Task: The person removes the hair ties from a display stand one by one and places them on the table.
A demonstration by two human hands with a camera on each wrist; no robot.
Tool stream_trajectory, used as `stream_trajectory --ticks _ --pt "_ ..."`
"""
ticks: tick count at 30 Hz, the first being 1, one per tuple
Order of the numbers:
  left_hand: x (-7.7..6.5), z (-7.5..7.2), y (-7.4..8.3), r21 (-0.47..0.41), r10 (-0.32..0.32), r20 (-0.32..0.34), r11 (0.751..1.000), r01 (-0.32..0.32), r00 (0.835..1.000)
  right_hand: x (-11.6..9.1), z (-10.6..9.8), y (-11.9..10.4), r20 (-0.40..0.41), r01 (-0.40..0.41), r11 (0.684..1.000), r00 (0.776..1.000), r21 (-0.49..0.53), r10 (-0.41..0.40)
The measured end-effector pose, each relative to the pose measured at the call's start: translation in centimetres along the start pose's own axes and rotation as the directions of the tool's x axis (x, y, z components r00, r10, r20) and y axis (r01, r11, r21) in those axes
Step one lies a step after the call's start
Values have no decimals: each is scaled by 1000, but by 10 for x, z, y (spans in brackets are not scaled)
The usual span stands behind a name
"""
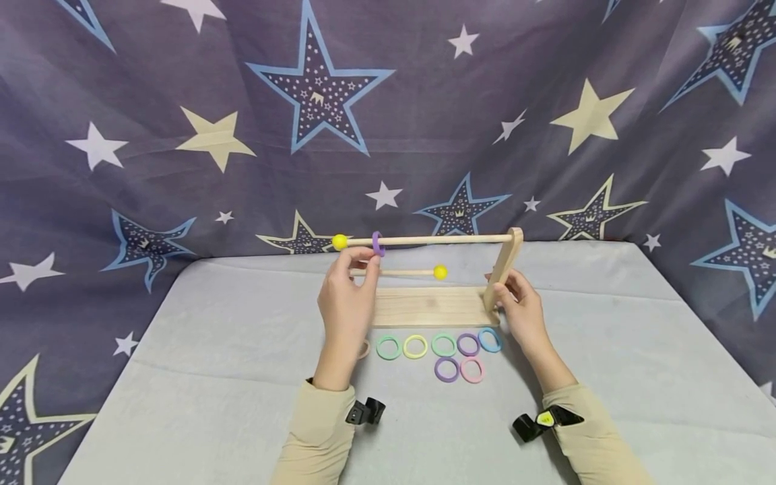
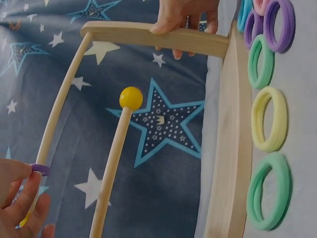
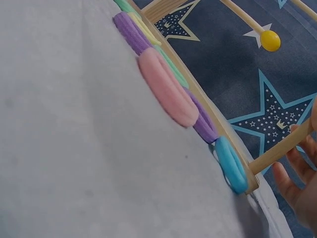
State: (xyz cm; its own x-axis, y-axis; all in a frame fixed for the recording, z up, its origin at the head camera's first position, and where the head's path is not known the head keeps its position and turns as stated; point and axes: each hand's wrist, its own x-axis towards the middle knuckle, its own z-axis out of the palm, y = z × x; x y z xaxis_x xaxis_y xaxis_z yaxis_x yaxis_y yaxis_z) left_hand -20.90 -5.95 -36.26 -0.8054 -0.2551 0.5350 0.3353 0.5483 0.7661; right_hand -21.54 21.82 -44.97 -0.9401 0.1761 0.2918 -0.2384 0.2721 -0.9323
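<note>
A wooden stand has a flat base [image 1: 433, 306], an upright post [image 1: 504, 266] at its right end and a long upper rod [image 1: 448, 240] tipped with a yellow ball [image 1: 340, 242]. My left hand [image 1: 347, 296] pinches a purple hair tie [image 1: 377, 244] between thumb and forefinger; it encircles the upper rod close to that ball. Below runs a shorter rod [image 1: 403, 273], its yellow ball [image 1: 440, 272] pointing right and its left part hidden behind my left hand. Fingers and thumb of my right hand [image 1: 525, 315] grip the post low down, one on either side.
In front of the base lie several hair ties: green [image 1: 389, 347], yellow [image 1: 415, 347], purple [image 1: 446, 369], pink [image 1: 472, 370] and blue [image 1: 490, 340] among them. A brown one [image 1: 364, 349] is partly covered by my left wrist. Behind the grey-covered table [image 1: 212, 377] hangs a star-patterned cloth [image 1: 424, 135].
</note>
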Motion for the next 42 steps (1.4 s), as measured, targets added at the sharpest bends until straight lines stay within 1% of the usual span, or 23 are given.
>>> stream_trajectory --ticks 4,7,13,20,25,35,42 --pt "5 -6 -3 13 25 38 1000 -26 999 -1 1 -1 0 -20 1000 1000 20 20" --pt "8 -11 -5 16 42 64 999 -43 997 -2 1 -1 0 -20 1000 1000 12 20" --pt "13 -19 -10 18 76 72 997 -77 995 -1 2 -1 -14 -7 1000 1000 11 7" --pt "18 -27 -15 46 113 92 992 -117 989 -1 3 1 -14 3 1000 1000 9 -3" --pt "19 -31 -18 33 119 96 992 -122 988 0 2 2 -12 2 1000 1000 12 -2" --pt "23 -40 -21 64 124 73 990 -129 990 -1 3 2 -14 -2 1000 1000 0 2" --pt "25 -45 -24 81 111 58 990 -116 992 -2 4 0 -35 4 1000 999 -5 -4"
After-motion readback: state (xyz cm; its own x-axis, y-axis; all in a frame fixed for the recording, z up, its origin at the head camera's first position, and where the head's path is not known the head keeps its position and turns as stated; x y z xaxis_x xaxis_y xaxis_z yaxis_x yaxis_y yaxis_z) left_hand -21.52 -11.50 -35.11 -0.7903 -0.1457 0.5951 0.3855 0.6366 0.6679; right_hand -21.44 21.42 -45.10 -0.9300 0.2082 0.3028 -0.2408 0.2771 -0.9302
